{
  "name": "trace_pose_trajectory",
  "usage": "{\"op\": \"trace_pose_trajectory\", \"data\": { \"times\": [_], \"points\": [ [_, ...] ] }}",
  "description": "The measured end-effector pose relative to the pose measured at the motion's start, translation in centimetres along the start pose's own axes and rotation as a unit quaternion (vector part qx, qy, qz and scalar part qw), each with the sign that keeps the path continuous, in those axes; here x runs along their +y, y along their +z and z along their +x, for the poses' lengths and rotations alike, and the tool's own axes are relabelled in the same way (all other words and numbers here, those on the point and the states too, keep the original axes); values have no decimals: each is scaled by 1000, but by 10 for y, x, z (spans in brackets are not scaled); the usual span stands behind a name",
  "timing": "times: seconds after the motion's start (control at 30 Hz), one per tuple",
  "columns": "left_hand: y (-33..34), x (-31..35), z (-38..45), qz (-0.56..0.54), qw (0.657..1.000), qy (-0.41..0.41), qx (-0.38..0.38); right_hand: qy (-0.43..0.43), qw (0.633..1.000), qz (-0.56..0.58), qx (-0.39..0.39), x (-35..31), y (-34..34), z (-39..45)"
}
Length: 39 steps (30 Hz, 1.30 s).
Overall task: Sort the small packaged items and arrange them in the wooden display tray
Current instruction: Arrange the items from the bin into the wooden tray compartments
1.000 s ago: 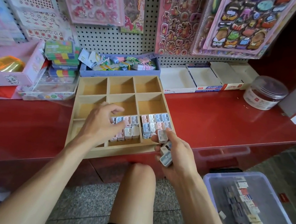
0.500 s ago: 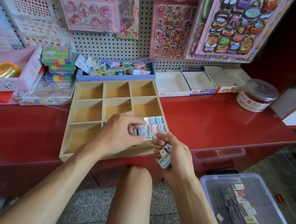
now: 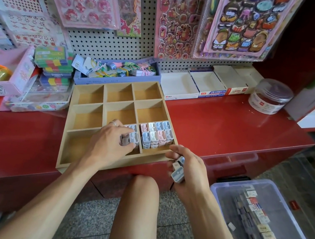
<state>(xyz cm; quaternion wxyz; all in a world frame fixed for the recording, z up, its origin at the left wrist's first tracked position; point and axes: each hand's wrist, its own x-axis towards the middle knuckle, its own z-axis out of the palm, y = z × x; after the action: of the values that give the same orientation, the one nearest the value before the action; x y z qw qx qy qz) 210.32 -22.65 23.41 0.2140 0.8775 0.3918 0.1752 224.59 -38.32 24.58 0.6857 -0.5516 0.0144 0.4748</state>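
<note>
Head view shows my left hand (image 3: 112,143) down in the near middle compartment of the wooden display tray (image 3: 86,108), which sits on the red bench (image 3: 221,127). My left fingers (image 3: 127,144) are curled round one small pale-blue packaged item (image 3: 134,137), setting it beside the few already standing there. The near right compartment holds a tidy block of pink and blue packets (image 3: 155,134), packed close in rows. My right hand (image 3: 188,169) hovers just off the tray's near right corner, fingers bent round a small stack of spare packets (image 3: 178,170); I think there are three, though my own fingers hide part of them.

The risks, as I judge them: my left knuckles lie close to the divider, so a clumsy push could tip the standing packets in that compartment like dominoes. The stack in my right hand is loosely held over the bench edge, above my knee (image 3: 138,197) and the floor; a slip would drop them there rather than into the clear plastic bin (image 3: 221,190) at my right. Mixing colours between the compartments would also undo the sorting.
</note>
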Motion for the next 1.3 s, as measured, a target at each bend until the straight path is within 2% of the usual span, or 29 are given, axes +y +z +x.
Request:
{"op": "trace_pose_trajectory", "data": {
  "times": [0.23, 0.47, 0.53, 0.63, 0.77, 0.87, 1.1, 1.2, 1.3],
  "points": [
    [-2, 2, 1, 68, 997, 13, -35, -5, 1000, -4, -4, 1, 3, -2],
    [1, 5, 2, 70, 997, 23, -38, -15, 1000, -7, -7, 2, 3, 1],
    [-3, 9, 1, 52, 998, 19, -18, -10, 1000, 1, -7, 2, 4, 2],
    [-9, 22, -7, -72, 997, 28, 10, -3, 999, 32, -12, 2, 9, 6],
    [-15, 48, -23, -221, 967, 92, -84, 15, 996, 89, -13, 0, 23, 8],
    [-14, 59, -26, -202, 960, 122, -148, 22, 997, 77, -17, 1, 28, 8],
    [-16, 70, -20, -145, 964, 144, -172, 53, 997, 51, -24, 4, 29, 13],
    [-18, 69, -21, -154, 964, 149, -155, 65, 992, 105, -35, 3, 24, 15],
    [-24, 55, -19, -169, 973, 114, -105, 37, 986, 159, -20, -1, 16, 16]
  ]
}}
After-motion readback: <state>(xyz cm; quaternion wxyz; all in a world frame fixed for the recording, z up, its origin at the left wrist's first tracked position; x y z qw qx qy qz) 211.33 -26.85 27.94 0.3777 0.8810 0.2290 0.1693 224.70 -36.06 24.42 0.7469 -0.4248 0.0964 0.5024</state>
